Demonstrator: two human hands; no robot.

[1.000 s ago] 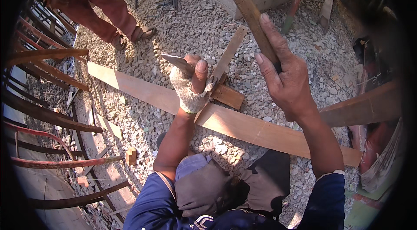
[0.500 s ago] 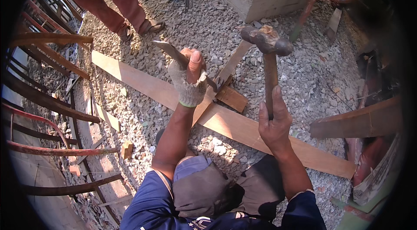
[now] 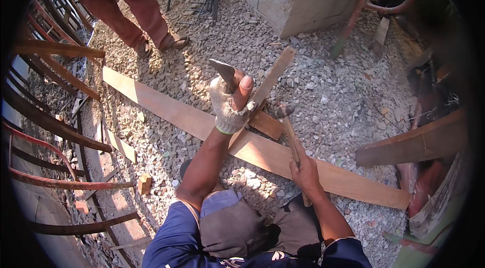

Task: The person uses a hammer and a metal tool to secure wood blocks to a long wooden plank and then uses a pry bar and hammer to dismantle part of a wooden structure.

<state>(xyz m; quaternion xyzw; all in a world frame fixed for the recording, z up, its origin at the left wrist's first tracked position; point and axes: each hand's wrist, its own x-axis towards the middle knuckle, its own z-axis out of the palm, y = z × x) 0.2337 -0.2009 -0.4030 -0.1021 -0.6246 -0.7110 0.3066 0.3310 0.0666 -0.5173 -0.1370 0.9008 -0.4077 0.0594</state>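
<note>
My left hand point(image 3: 235, 101), in a pale knitted glove with the fingertips bare, is closed around a dark metal bar point(image 3: 225, 72) with a flat, bright-edged end. The bar's lower end is hidden by my hand. A narrow wooden strip point(image 3: 275, 73) slants out beyond that hand, crossing a long board point(image 3: 166, 100). My bare right hand point(image 3: 305, 169) is wrapped round the wooden handle of a hammer point(image 3: 291, 134). The hammer's dark head is low, just right of a short wood block point(image 3: 267, 125) beside the crossing.
A person point(image 3: 139, 10) in reddish trousers and sandals stands at the far left on the gravel point(image 3: 333, 101). Curved dark bars point(image 3: 55, 121) line the left side. Grey blockwork point(image 3: 298, 2) rises at the back. A thick timber point(image 3: 409, 141) juts in from the right.
My right hand has swung the hammer down and toward the crossed boards. My left hand has shifted right with the metal bar, which now stands steeper.
</note>
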